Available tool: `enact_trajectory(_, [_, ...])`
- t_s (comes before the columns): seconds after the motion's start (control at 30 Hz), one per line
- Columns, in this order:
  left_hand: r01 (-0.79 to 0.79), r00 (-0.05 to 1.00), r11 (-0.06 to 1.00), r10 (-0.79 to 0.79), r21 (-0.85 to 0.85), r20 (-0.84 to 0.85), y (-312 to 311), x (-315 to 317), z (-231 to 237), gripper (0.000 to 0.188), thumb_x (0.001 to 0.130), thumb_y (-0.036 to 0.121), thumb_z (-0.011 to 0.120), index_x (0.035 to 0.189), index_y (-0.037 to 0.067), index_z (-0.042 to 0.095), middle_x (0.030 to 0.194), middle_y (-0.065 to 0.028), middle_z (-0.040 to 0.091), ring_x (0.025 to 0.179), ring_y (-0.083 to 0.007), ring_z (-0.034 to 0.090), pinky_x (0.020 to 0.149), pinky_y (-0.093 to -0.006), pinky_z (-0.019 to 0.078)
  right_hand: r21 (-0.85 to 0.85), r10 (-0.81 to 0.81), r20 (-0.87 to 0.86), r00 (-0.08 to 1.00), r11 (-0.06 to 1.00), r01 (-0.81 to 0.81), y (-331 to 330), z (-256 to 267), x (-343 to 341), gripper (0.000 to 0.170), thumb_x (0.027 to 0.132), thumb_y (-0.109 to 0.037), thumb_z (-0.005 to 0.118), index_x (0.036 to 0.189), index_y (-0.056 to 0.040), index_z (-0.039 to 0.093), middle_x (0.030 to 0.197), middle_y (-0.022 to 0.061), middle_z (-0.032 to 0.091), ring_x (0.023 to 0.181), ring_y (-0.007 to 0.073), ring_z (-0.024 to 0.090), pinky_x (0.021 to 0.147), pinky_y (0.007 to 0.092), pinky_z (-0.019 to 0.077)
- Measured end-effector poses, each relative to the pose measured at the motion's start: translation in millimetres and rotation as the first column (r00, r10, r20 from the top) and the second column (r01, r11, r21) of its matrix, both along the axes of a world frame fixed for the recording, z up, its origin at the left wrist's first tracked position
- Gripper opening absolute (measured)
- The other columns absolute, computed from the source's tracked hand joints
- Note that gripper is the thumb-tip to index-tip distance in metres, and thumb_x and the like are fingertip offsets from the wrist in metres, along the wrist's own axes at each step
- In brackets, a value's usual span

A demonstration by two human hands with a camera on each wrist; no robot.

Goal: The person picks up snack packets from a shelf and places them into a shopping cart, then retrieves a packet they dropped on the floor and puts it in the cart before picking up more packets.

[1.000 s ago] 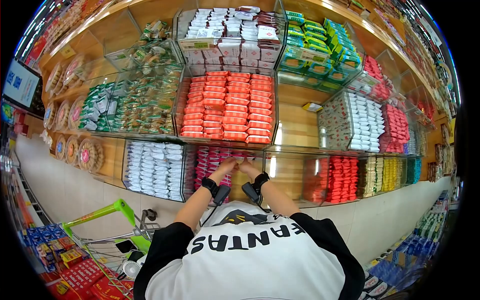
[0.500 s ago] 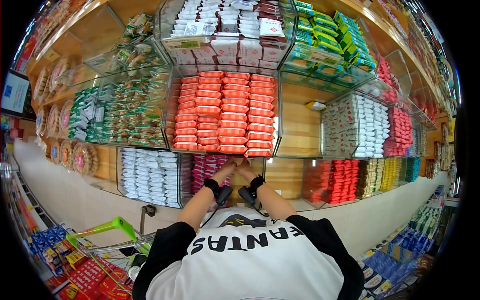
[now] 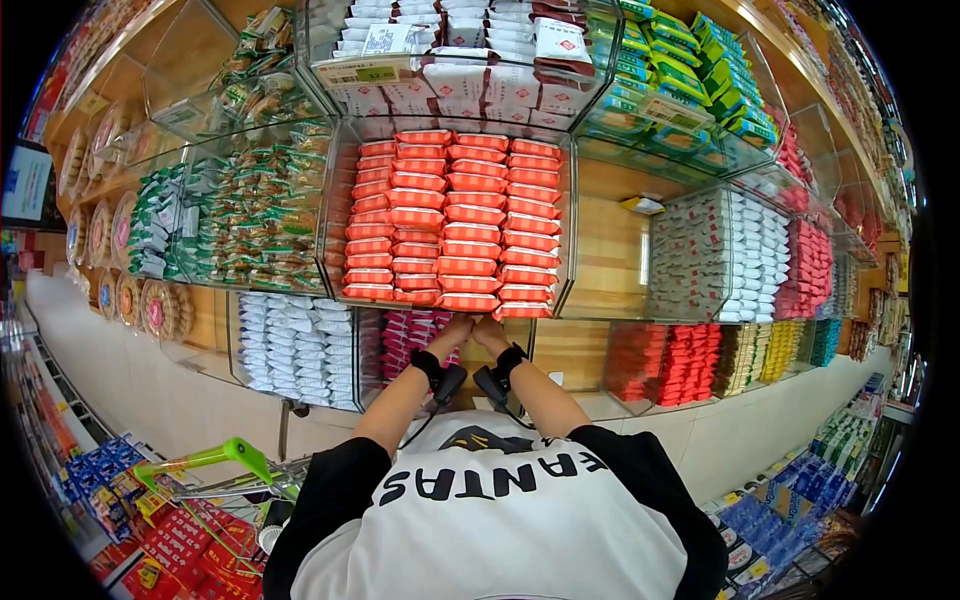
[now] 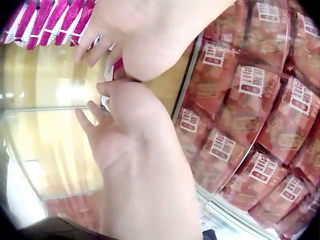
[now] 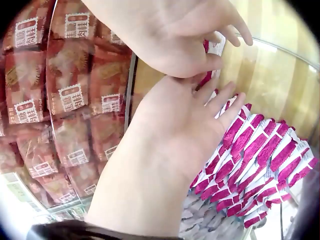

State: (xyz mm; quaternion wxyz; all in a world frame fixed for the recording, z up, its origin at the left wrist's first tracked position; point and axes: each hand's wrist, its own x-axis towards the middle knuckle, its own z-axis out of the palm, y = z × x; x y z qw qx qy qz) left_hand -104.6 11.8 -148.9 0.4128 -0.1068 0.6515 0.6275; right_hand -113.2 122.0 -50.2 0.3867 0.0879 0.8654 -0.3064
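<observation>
Head view: The left hand [image 3: 453,332] and right hand [image 3: 490,336] meet below the red packs [image 3: 416,198]; they hide what they hold. The shirt [image 3: 450,540] says FANTAS.

Right wrist view: Thumbs and fingers of both hands seem to pinch a pink-and-white packet [image 5: 215,48], beside stacked packets [image 5: 260,155]. It looks light, slippery and crumbly; hold its ends gently.

Left wrist view: The other fingers are loose, a bit apart. Labels on the red packs seem to read 肉桂.

Bright light puts glare on the wooden shelf [image 4: 45,75], and the head view curves at its edges.
</observation>
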Motion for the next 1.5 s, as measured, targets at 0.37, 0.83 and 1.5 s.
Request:
enact_trajectory(0.37, [-0.059, 0.995, 0.996, 0.053, 0.065, 0.084, 5, -1, 49, 0.033, 0.084, 0.027, 0.039, 0.107, 0.003, 0.045, 0.094, -0.0078, 0.055, 0.077, -0.0154, 0.055, 0.064, -0.0301, 0.0467, 0.0, 0.013, -0.04, 0.999, 1.0, -0.013, 1, -26, 4, 0.042, 0.06, -0.034, 0.063, 0.091, -0.0067, 0.058, 0.089, 0.0123, 0.06, 0.075, 0.0252, 0.059, 0.067, 0.0329, 0.0472])
enact_trajectory(0.83, [-0.216, 0.919, 0.961, 0.14, 0.172, 0.369, 8, -1, 86, 0.039, 0.085, 0.033, 0.036, 0.112, 0.004, 0.04, 0.102, -0.0078, 0.05, 0.09, -0.018, 0.052, 0.076, -0.0338, 0.0459, -0.333, -0.609, 0.438, 0.662, 0.574, 0.748, -4, -32, 12, 0.024, 0.076, 0.0, 0.044, 0.1, 0.0052, 0.047, 0.089, 0.017, 0.057, 0.072, 0.0216, 0.06, 0.053, 0.03, 0.0524])
enact_trajectory(1.5, [-0.216, 0.928, 0.969, 0.165, 0.119, 0.335, 13, 0, 78, 0.047, 0.085, 0.043, 0.031, 0.114, 0.006, 0.039, 0.106, -0.0083, 0.049, 0.093, -0.019, 0.048, 0.074, -0.0336, 0.0421, -0.126, -0.292, 0.077, 0.953, 0.946, 0.3, 5, -29, 15, 0.039, 0.071, -0.029, 0.055, 0.098, -0.001, 0.054, 0.09, 0.0154, 0.06, 0.08, 0.0224, 0.06, 0.065, 0.031, 0.0493])
